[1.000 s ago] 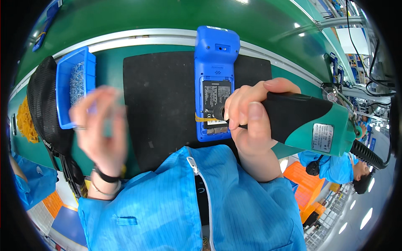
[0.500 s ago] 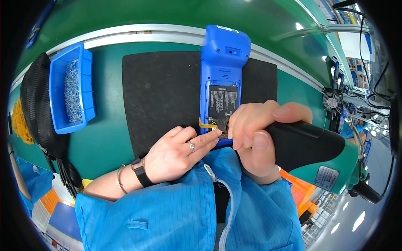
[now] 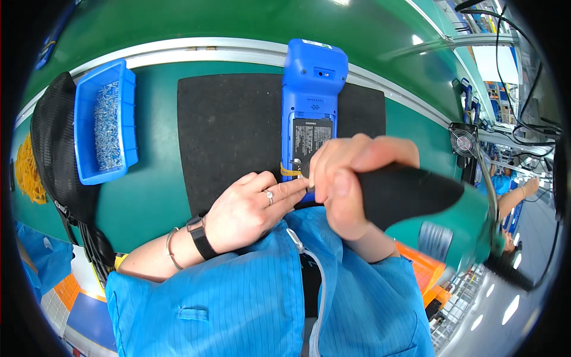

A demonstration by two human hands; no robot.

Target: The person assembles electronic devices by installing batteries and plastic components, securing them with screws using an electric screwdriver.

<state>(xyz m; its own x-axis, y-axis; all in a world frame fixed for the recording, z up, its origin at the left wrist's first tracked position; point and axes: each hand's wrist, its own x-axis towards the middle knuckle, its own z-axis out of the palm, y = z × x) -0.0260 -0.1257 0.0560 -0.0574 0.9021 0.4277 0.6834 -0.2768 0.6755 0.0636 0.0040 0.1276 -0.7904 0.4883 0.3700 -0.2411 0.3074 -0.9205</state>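
A blue handheld terminal (image 3: 314, 77) lies back side up on a black mat (image 3: 229, 125), its open bay showing a black battery (image 3: 311, 135). A yellow rubber band or strap (image 3: 291, 173) shows at its lower end. My right hand (image 3: 357, 184) is wrapped round the black grip of a green electric screwdriver (image 3: 416, 205), whose tip is hidden at the terminal's lower end. Beside that tip, my left hand (image 3: 253, 205) rests two outstretched fingers on the terminal; the farther fingers are bent and the thumb is hidden.
At left stands a blue bin (image 3: 107, 128) of small screws, against a black mesh bag (image 3: 53, 137) with yellow netting (image 3: 28, 175) beyond. A small fan (image 3: 464, 141) and hanging cables (image 3: 520, 89) are at right. Another person's arm (image 3: 516, 199) shows at far right.
My right hand and the screwdriver have shifted left and slightly up, the screwdriver's rear blurred by motion. The left hand stays at the terminal. Another person's arm shows more at far right.
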